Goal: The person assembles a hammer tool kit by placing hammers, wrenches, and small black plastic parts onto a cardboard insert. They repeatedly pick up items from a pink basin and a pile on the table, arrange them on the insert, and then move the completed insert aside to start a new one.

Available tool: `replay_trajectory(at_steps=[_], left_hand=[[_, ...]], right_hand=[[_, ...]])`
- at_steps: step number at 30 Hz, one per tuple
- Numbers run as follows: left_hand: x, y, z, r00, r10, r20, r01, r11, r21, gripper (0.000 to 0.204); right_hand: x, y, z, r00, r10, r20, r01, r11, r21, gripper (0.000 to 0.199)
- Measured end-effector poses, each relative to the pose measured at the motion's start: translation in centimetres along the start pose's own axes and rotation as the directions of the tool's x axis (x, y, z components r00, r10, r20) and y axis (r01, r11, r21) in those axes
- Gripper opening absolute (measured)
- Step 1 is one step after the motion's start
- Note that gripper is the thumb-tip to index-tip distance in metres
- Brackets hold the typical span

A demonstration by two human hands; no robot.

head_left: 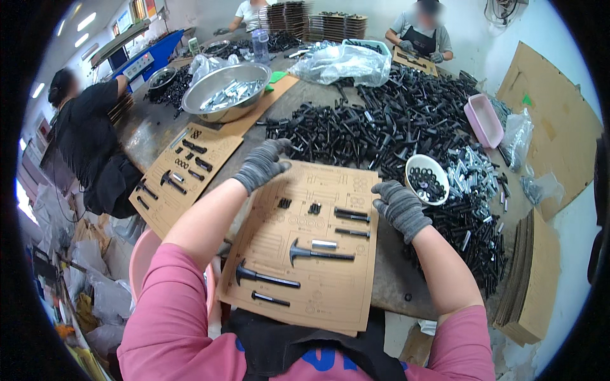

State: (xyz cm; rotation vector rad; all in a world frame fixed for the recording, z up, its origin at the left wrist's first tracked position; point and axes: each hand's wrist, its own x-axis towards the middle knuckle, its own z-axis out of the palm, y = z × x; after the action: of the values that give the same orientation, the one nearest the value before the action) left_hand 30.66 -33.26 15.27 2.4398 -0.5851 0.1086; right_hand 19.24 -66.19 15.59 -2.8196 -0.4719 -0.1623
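Observation:
A brown cardboard sheet (305, 244) printed with part outlines lies in front of me. On it sit two black T-shaped bolts (267, 276), (321, 254), a short black bolt (271, 298), a silver sleeve (324, 244), black pins (352, 216) and two small clusters of black parts (285, 203). My left hand (264, 166), in a grey striped glove, is at the sheet's far left corner, fingers apart, thumb near the edge. My right hand (401, 208), gloved alike, has its bent fingers on the sheet's right edge near the far corner.
A second filled cardboard sheet (178, 178) lies to the left. Beyond are a metal bowl (225, 117), a black bolt pile (356, 127), a white bowl of nuts (427, 180) and a pink tub (484, 120). Stacked cardboard (530, 279) stands right. Three other people work around the table.

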Motion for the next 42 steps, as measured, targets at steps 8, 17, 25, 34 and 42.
replay_trajectory(at_steps=[8,17,25,34,42], left_hand=[[5.3,2.4,4.1,0.992,0.073,0.098,-0.108,0.903,0.415,0.05],[8.2,3.1,7.1,0.991,-0.031,0.131,-0.061,0.766,0.64,0.036],[9.4,1.8,6.4,0.998,-0.054,0.029,0.041,0.934,0.354,0.024],[3.4,2.4,0.4,0.961,-0.234,0.146,0.276,0.818,-0.505,0.019],[-1.3,-1.1,1.6,0.964,-0.21,0.164,0.252,0.919,-0.302,0.017]], right_hand=[[11.0,-0.9,2.1,0.987,0.15,0.063,-0.131,0.962,-0.241,0.027],[15.4,-4.0,4.0,0.972,0.229,0.05,-0.197,0.913,-0.357,0.02],[15.0,-0.1,3.6,0.986,-0.05,0.158,0.121,0.868,-0.482,0.022],[12.3,-0.8,2.7,0.97,0.176,-0.168,-0.102,0.921,0.376,0.018],[8.2,-4.1,6.2,0.981,0.176,0.085,-0.195,0.907,0.373,0.023]])
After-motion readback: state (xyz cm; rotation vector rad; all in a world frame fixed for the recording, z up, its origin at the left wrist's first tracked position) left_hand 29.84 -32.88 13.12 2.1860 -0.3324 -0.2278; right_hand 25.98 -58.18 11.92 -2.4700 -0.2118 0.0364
